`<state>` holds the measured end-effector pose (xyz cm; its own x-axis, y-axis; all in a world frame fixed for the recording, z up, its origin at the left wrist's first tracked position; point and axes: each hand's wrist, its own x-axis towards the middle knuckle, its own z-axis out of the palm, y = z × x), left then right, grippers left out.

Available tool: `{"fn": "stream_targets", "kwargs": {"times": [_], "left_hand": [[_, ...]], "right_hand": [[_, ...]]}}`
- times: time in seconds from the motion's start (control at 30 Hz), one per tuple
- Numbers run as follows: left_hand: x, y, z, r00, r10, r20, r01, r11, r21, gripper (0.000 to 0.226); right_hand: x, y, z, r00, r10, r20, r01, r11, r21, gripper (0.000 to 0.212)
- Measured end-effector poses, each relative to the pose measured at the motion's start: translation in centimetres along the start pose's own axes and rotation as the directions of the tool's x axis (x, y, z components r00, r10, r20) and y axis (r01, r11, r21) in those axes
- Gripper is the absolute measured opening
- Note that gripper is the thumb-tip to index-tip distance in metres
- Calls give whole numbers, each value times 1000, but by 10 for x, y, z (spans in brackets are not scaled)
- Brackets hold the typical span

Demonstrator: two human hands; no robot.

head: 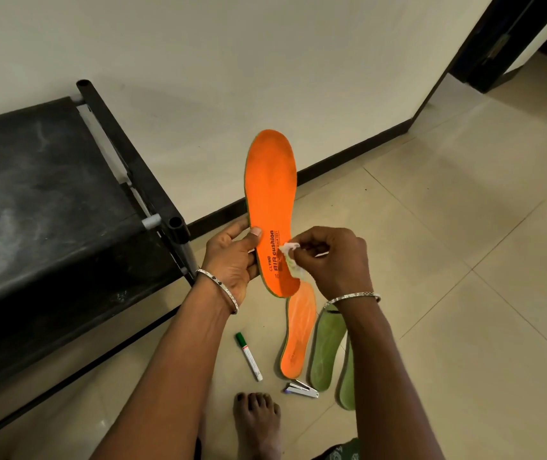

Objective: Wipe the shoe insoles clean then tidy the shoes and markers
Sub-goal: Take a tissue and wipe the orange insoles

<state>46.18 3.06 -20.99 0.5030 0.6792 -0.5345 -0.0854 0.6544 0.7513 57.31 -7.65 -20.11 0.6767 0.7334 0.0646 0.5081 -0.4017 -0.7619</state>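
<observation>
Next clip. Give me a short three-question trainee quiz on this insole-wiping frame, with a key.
1. True or false: the right hand grips the green marker.
2. What does the right hand pinch against the raised orange insole? A) white wipe B) brush C) sponge
3. Which hand holds the orange insole up?
Key: 1 false, the green marker lies on the floor; 2 A; 3 left hand.

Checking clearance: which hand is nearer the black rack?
Left. The left hand holds the orange insole beside the rack corner post; the right hand pinches a wipe on the insole's far side.
</observation>
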Motion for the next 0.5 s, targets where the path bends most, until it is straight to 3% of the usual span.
{"fn": "stream_targets", "kwargs": {"times": [0.1,0.17,0.23,0.3,0.4,0.5], "left_hand": [[-2,0,4,999,-17,31,17,1000,9,18],[-3,0,4,999,-18,44,18,1000,7,17],[-3,1,4,999,-24,38,24,1000,0,15],[-3,1,3,999,-29,21,29,1000,0,14],[-2,1,2,1000,-26,-7,26,1000,16,14],[-2,1,0,999,-34,-20,34,999,16,14]], "right_hand": [[3,-4,9,985,40,-167,-39,999,6,5],[2,-6,11,984,26,-178,-21,999,28,6],[0,-9,6,997,-21,-74,26,997,72,5],[-2,-13,-1,988,-44,147,28,994,109,4],[-5,-16,-9,907,12,421,-49,996,76,11],[-4,-13,-6,933,24,358,-39,999,34,12]]}}
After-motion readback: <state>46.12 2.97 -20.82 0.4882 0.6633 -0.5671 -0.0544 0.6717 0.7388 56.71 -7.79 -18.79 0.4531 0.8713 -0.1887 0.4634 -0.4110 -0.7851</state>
